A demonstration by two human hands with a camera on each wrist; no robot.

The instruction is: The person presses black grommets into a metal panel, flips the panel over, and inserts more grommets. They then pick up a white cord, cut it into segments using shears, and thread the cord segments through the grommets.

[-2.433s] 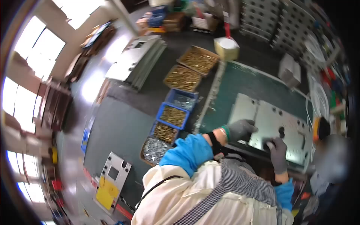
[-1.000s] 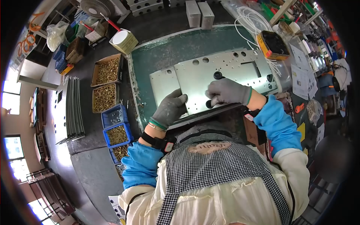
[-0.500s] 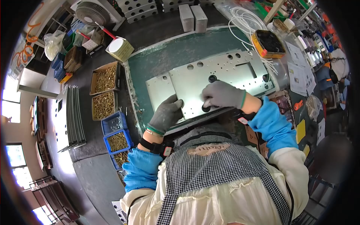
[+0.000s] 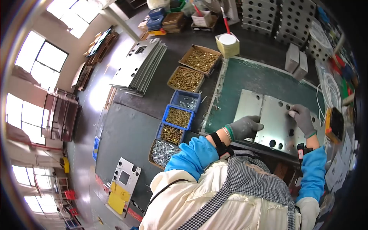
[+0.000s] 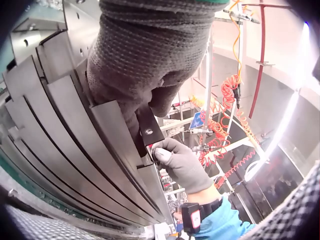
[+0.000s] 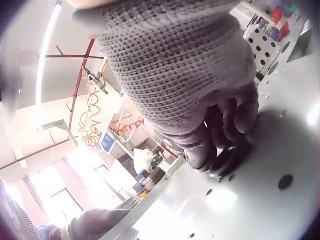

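A flat metal plate with holes (image 4: 276, 122) lies on the green mat (image 4: 251, 73). My gloved left hand (image 4: 245, 128) grips its near edge by the seam with the narrower left panel. In the left wrist view, that hand (image 5: 145, 65) has fingers curled over a folded metal edge (image 5: 150, 131), above several stacked edges. My gloved right hand (image 4: 303, 119) is over the plate's right part, fingers bent. In the right wrist view its fingertips (image 6: 225, 160) touch the plate surface (image 6: 255, 200); whether something small is between them cannot be told.
Left of the mat stand boxes of brass parts (image 4: 186, 79) and blue bins (image 4: 178, 117). A stack of plates (image 4: 138, 67) is further left. A white-topped container (image 4: 228, 44), metal blocks (image 4: 297, 61), coiled white tubing (image 4: 327, 90) and a yellow-black tin (image 4: 334, 124) surround the mat.
The head view has turned left. My right hand has moved from the plate's near edge further up its surface, uncovering dark round spots. My left hand stays at the near edge.
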